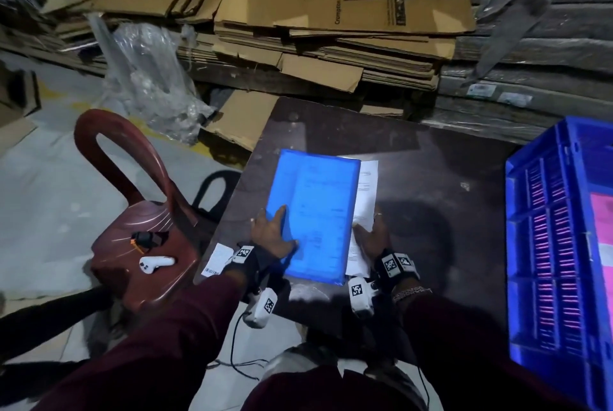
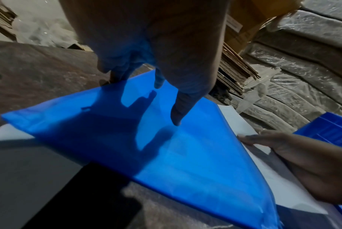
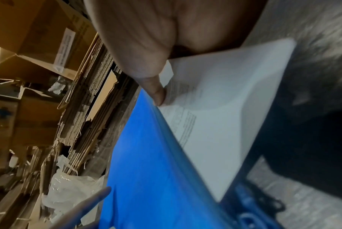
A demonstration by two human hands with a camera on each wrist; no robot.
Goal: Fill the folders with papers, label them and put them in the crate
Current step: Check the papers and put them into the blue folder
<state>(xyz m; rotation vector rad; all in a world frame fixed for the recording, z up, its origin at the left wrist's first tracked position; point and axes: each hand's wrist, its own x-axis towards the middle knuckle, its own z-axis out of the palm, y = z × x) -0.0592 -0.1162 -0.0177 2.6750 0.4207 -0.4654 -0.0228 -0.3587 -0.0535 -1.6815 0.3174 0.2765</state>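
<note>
A translucent blue folder [image 1: 315,215] lies in the middle of the dark table [image 1: 431,178], with printed sheets showing through it. White papers [image 1: 366,191] stick out along its right side. My left hand [image 1: 273,228] holds the folder's near left edge, thumb on top [image 2: 175,114], with fingers seen through the blue cover [image 2: 127,96]. My right hand [image 1: 371,234] lies on the protruding papers [image 3: 215,116] with straight fingers, its thumb [image 3: 158,93] pressing them at the folder's edge [image 3: 146,155]. The blue crate [image 1: 560,244] stands at the right, a pink folder [image 1: 602,244] inside it.
A red-brown plastic chair [image 1: 109,145] stands left of the table, with a white device [image 1: 156,264] and a black item [image 1: 146,238] on its seat. A small printed label slip [image 1: 215,259] lies at the table's near left corner. Flattened cardboard [image 1: 331,29] and plastic wrap [image 1: 149,72] pile up behind.
</note>
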